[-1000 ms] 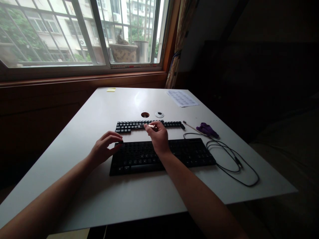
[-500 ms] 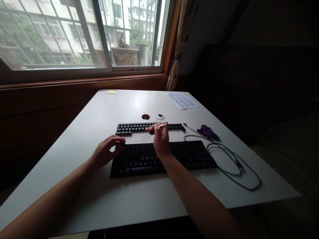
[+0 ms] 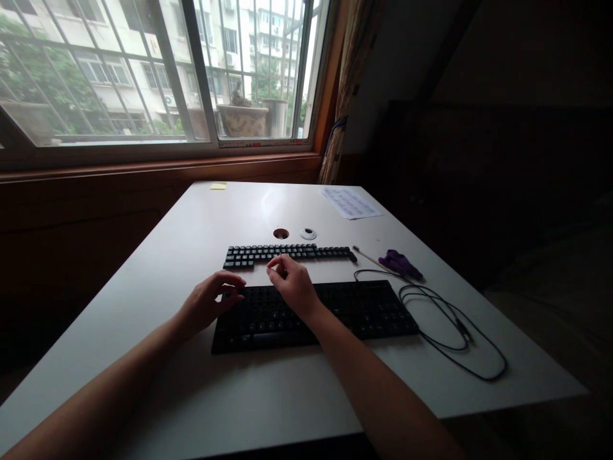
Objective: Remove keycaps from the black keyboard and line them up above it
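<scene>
We curl two hands [image 3: 211, 299] [image 3: 293, 285], grip too dark to tell, over one keyboard [image 3: 361, 313] behind the white table's [image 3: 239, 393] front edge, facing one window [image 3: 165, 73].

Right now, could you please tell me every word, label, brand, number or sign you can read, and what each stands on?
No text can be read.
Printed paper: lines of print, too blurred to read.
Loose keycaps: any markings are too small to read.
Keyboard: pale marks on some keys, too small to read.
Window frame: red marks along its lower edge, too blurred to read.
</scene>
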The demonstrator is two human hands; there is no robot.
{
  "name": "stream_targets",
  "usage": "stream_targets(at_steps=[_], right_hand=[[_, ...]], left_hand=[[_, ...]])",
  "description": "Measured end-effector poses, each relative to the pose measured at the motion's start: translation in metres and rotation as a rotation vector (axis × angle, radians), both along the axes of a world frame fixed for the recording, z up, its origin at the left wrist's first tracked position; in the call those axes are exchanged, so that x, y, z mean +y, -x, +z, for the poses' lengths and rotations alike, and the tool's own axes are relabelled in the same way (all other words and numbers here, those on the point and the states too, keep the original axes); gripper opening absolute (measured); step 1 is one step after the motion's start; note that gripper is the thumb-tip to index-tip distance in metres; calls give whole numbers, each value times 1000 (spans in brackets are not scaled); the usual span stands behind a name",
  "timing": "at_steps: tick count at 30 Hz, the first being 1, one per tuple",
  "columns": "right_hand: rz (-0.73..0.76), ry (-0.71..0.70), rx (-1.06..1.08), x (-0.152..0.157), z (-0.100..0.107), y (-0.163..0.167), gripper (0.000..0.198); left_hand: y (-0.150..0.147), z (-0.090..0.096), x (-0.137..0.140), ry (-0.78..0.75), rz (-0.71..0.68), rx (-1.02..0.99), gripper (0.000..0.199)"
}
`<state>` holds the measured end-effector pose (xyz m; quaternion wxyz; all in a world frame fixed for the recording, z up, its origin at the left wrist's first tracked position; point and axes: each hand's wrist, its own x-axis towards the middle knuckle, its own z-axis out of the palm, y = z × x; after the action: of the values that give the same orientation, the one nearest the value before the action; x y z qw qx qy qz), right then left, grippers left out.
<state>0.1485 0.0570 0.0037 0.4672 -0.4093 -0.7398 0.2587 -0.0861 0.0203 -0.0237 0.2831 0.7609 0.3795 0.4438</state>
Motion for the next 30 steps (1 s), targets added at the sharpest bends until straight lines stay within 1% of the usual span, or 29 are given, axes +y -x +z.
stream_targets(at_steps=[4,8,11,19,25,30], right_hand=[[89,-24,-82,-2,1,1,6],[219,-61,-121,-5,1,2,6],[276,-65,-127,-5,-2,2,9],[330,-81,-188,-7,-4,3,19],[335,-78,-262,-11,-1,4,20],[340,-87,-294,-12,-2,6,23]], left_hand=[[2,-4,3,16,-15,-91,30],[4,-5,5,11,-14,-105,27],[4,-5,4,12,-25,-110,28],[3,-3,2,22,-53,-118,37],[3,-4,2,30,-60,-107,36],[3,-4,1,36,-55,-91,35]])
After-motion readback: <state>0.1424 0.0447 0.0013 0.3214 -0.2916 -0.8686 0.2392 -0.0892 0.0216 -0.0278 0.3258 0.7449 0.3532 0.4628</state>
